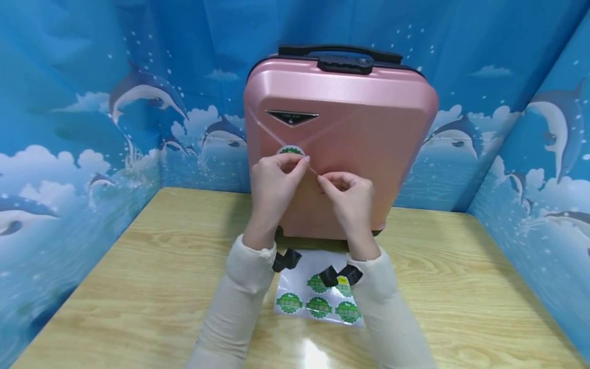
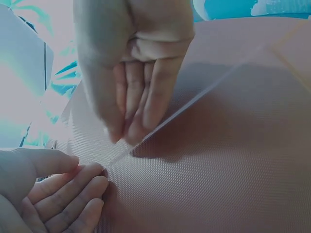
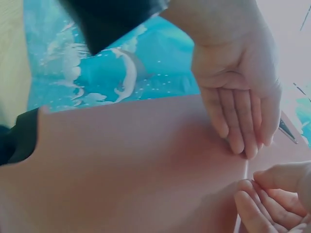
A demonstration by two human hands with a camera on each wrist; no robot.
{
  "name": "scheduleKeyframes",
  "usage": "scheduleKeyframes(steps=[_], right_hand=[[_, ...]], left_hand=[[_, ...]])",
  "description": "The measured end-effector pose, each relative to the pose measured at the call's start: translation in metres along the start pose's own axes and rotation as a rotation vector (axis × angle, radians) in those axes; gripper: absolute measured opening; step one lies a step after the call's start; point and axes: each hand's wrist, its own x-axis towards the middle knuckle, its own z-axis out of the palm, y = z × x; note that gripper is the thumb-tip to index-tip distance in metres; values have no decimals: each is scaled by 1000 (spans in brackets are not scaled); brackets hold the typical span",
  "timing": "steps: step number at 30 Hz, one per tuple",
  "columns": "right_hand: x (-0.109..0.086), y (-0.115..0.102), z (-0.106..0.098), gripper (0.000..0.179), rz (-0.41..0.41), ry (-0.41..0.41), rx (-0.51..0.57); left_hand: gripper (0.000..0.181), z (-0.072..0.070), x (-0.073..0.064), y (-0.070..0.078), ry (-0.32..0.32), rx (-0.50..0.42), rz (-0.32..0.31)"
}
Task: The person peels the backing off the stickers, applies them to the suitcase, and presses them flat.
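A pink hard-shell suitcase (image 1: 364, 133) stands upright on the table. A round green-and-white sticker (image 1: 291, 148) shows at its left side, below the triangular logo plate (image 1: 292, 117); the lower part is hidden by my left hand (image 1: 278, 179). That hand's thumb and index finger pinch at the sticker's right edge. Just lower and to the right, my right hand (image 1: 348, 197) has thumb and index fingertips together, close to the shell; I cannot tell whether they hold anything. In the right wrist view the left hand (image 3: 238, 107) comes from above, facing the right hand (image 3: 279, 199) across a raised ridge.
A sheet of round green stickers (image 1: 318, 307) lies on the wooden table (image 1: 184, 287), partly under the forearms. The suitcase's black handle (image 1: 341, 50) is at its top. Blue dolphin-print curtains (image 1: 193, 61) enclose the back and sides.
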Motion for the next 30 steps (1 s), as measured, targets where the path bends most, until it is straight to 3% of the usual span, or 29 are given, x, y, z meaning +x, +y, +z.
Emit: scheduleKeyframes(steps=[7,16,30], right_hand=[[-13,15,-18,13,-9,-64,-61],[-31,37,-39,15,38,-153,-153],[-54,62,-57,12,99,-216,-166]], left_hand=[[20,-1,-5,0,16,-3,63],[16,-7,-13,-10,15,-17,100],[14,-19,-31,-34,-91,-49,106]])
